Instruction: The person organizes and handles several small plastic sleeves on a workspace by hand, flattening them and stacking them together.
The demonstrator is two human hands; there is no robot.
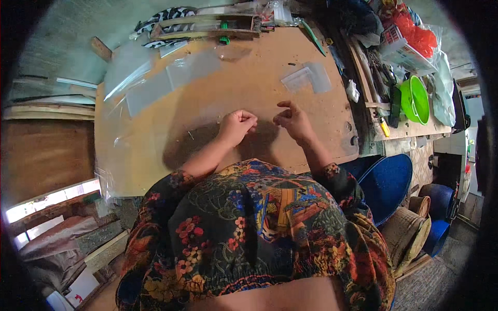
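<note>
Both of my hands are raised over the near middle of a tan wooden tabletop [207, 103], a short gap between them. My left hand [236, 127] is closed, thumb and fingertips pressed together; whatever may be in the pinch is too small to make out. Half curled, my right hand [294, 123] has one finger stretched out apart from the thumb, and nothing shows in it. Flat clear plastic sheets or bags [148, 97] lie beyond my left hand. More small clear plastic pieces [317, 78] rest beyond my right hand.
A wooden frame [207, 35] with a green clip lies along the far edge, near a green-handled tool [313, 37]. On the right bench sit a bright green bucket [415, 100] and a red plastic bag [415, 34]. Blue tubs [386, 181] and baskets [404, 236] stand lower right.
</note>
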